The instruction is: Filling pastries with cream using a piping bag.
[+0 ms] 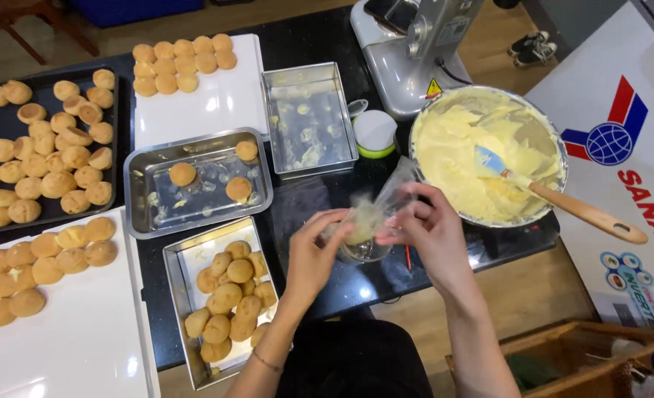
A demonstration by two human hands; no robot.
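Both my hands meet over the black counter and hold a clear plastic piping bag (371, 214) smeared with pale cream. My left hand (313, 254) grips its lower side. My right hand (428, 225) pinches its upper edge. The bag sits over a small glass (364, 250). To the right stands a large metal bowl (555, 140) full of yellow cream, with a wooden-handled spatula (562, 203) resting in it.
A steel tray (194, 280) of round pastry puffs lies near my left arm. Another tray (139, 184) holds three puffs; an empty greasy tin (308, 118) is beyond it. White boards (224, 96) and a dark sheet (113, 140) carry several more puffs. A stand mixer (415, 51) stands behind.
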